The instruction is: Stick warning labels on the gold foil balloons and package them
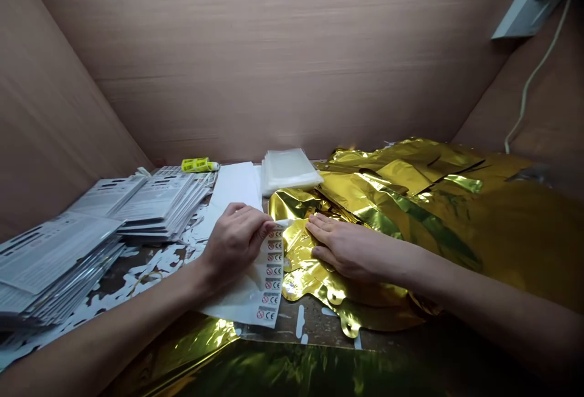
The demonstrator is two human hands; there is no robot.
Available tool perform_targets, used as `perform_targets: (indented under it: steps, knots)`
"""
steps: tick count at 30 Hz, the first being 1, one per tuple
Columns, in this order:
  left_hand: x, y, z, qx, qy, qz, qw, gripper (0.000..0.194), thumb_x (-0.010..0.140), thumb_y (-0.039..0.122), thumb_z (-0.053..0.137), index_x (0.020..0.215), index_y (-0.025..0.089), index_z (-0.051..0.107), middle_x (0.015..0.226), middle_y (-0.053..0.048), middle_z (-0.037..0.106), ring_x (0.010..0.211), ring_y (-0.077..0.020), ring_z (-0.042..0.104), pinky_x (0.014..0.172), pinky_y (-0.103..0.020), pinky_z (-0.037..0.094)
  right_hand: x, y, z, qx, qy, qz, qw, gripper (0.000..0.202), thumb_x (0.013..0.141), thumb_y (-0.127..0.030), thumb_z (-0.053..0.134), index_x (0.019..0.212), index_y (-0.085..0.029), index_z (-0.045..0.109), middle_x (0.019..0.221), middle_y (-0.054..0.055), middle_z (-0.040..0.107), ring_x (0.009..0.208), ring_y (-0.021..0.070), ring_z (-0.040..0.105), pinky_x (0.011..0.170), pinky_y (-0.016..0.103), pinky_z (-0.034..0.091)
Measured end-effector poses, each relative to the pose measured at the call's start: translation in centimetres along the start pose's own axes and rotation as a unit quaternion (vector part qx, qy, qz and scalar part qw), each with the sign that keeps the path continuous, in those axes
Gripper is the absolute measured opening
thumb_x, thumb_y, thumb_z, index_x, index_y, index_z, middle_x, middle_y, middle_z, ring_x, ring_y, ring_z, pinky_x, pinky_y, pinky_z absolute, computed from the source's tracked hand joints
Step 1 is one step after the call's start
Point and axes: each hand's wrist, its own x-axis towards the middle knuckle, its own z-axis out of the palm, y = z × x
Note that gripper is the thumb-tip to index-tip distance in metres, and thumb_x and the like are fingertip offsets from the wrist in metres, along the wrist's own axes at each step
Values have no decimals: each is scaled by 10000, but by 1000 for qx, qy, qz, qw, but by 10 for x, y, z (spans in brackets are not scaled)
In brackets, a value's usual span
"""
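My left hand (239,236) is closed on a white sticker sheet (271,281), its thumb and curled fingers at the sheet's upper right corner. A column of small labels with a CE mark and a red prohibition sign runs down the sheet's right edge. Flat gold foil balloons (298,284) with rounded tabs lie stacked just right of the sheet. My right hand (340,242) rests on this foil, fingers stretched out and lying flat. Whether a label sits under its fingertips is hidden.
Stacks of printed white packets (155,202) stand at the left, with a yellow tube (196,165) behind them. Clear plastic bags (289,169) and white paper (237,184) lie at the back. More gold foil (456,220) spreads right. A cable (531,81) hangs on the right wall.
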Motion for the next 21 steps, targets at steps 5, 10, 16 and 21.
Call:
perform_targets:
  steps: [5,10,16,21]
  knots:
    - [3,14,2,-49,-10,-23,999,272,1063,263,488,857,155,631,766,-23,687,714,-169,592,794,-350,455,12,26,10,9,12,-7,1000,676,1089,-432,311,1609,1,299,1686,200,212,1579,303,186,1296,446,214]
    - [4,22,4,-100,-36,-70,992,363,1070,283,460,757,163,601,664,5,620,652,-152,561,687,-296,440,23,35,3,3,66,-1,998,556,1072,-361,395,1501,-22,495,1576,229,462,1467,327,443,1184,432,392]
    - [2,22,5,-111,-62,-54,990,348,1069,302,470,796,160,633,695,8,634,644,-143,552,747,-312,453,6,-5,-20,-9,173,15,985,338,1029,-298,480,827,-159,713,813,93,721,732,219,645,714,369,476]
    - [2,25,5,-114,-62,-32,991,332,1070,268,452,826,166,652,721,7,675,629,-141,556,748,-323,450,0,-29,-18,160,269,-96,945,177,942,-300,689,1060,-170,714,949,49,750,817,167,677,747,296,502]
